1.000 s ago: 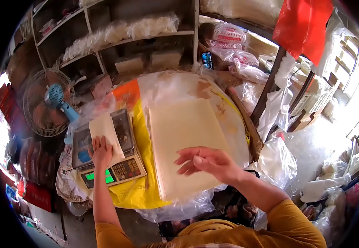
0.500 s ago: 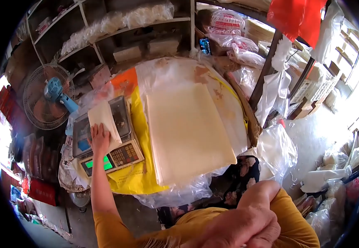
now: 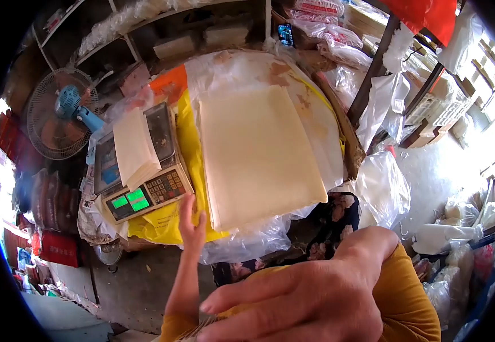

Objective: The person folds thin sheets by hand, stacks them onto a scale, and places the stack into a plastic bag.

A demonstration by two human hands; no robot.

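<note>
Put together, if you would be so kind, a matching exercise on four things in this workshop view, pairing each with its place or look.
Column one
1. Folded stack
2. Large stack of sheets
3. Fan
4. Right hand

Column two
A. Partly blue, at the far left of the scale in the picture
B. Closest to the camera, low in the picture
C. Resting on the scale that has a green-lit display
D. Lying flat, with yellow plastic along its left side

Right pairs: 1-C, 2-D, 3-A, 4-B
</note>
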